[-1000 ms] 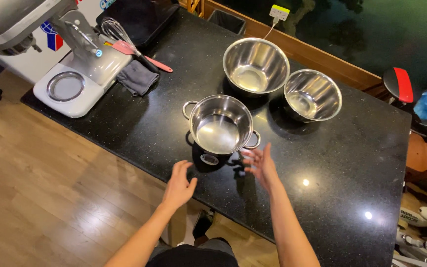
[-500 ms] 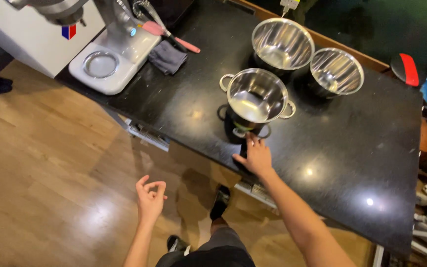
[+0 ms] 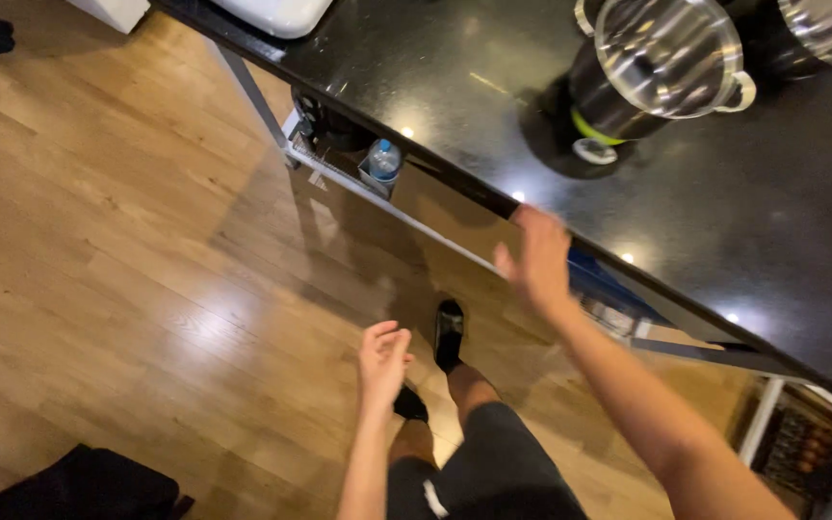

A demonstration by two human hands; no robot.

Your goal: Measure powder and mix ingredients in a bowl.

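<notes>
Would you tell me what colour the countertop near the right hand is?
The countertop is glossy black, seen best in the head view.

Warm indoor light from overhead leaves small bright glints on the glossy black stone countertop [image 3: 724, 202] and a soft sheen on the honey-coloured wooden plank floor [image 3: 127, 270]. The shiny steel two-handled pot [image 3: 662, 63] reflects light in streaks and casts a dark shadow. Motion blur softens the right hand [image 3: 536, 260] and left hand [image 3: 382, 361]; the frame edges look stretched.
</notes>
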